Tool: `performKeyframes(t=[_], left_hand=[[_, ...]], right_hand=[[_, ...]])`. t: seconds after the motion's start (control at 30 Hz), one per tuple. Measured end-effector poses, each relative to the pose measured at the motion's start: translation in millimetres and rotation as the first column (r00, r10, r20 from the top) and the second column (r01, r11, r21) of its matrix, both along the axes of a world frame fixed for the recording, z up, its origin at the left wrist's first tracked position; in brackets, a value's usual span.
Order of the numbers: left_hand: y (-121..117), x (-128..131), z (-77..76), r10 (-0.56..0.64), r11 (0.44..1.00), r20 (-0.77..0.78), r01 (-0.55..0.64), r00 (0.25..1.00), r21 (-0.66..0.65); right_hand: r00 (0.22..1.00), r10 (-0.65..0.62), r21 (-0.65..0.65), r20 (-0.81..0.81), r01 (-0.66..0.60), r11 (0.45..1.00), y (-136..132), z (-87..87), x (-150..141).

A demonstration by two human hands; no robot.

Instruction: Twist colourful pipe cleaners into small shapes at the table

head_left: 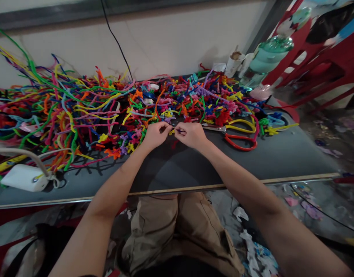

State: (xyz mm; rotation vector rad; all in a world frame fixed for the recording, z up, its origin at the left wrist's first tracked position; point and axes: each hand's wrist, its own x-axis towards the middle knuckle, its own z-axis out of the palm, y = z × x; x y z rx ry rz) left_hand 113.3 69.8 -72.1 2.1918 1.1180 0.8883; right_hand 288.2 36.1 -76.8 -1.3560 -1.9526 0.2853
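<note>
Between the hands (191, 134), yellow piece (172, 132), long axis unclear

— Entry one, between left hand (158, 134) and right hand (191, 134)?
— Small yellow piece (171, 132), mostly covered by fingers; form unreadable from where I stand.
— Entry two, tabletop (280, 157), left end?
— Out of view, cutting off the pipe-cleaner heap (78, 109) and a bent stalk (18, 150); heap's lower layers buried.
— Entry three, off the near edge, by the right corner?
— Floor scraps (311, 209), blurred; kinds unclear.

Green bottle (267, 59) near a white cup (232, 67)
</note>
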Motion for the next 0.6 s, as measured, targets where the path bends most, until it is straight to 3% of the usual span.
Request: performKeyframes(t=[0.07, 0.13, 0.2, 0.3, 0.4, 0.47, 0.53, 0.6], left_hand=[[1.0, 2.2, 0.8, 0.007, 0.952, 0.129, 0.033, 0.992, -0.306], [3.0, 2.2, 1.4, 0.052, 0.852, 0.234, 0.079, 0.971, -0.517], [5.0, 0.8, 1.5, 0.097, 0.777, 0.292, 0.111, 0.951, -0.619], [7.5, -1.7, 0.6, 0.097, 0.736, 0.327, 0.153, 0.940, -0.659], [9.7, -3.4, -2.2, 0.069, 0.758, 0.336, 0.170, 0.939, -0.629], [10.9, -4.0, -4.6, 0.048, 0.805, 0.326, 0.157, 0.944, -0.572], [11.0, -3.9, -6.3, 0.019, 0.883, 0.308, 0.129, 0.951, -0.452], [9.3, -3.2, -6.3, -0.008, 0.968, 0.273, 0.077, 0.962, -0.241]], right_hand=[[0.993, -0.043, 0.073, 0.114, 0.035, 0.997, -1.4, -3.0, -0.9], [0.981, -0.057, 0.122, 0.185, 0.035, 0.992, -1.0, -6.2, -0.3], [0.974, -0.042, 0.149, 0.223, 0.009, 0.989, 0.5, -8.7, 1.9], [0.967, 0.004, 0.159, 0.255, -0.046, 0.986, 2.7, -10.1, 6.3], [0.968, 0.045, 0.133, 0.248, -0.080, 0.988, 3.1, -9.5, 7.7], [0.980, 0.055, 0.098, 0.189, -0.074, 0.992, 2.9, -8.0, 6.7], [0.996, 0.059, 0.042, 0.061, -0.061, 0.997, 3.6, -5.6, 5.1], [0.988, 0.069, -0.036, -0.136, -0.075, 0.997, 5.6, -2.5, 3.8]])
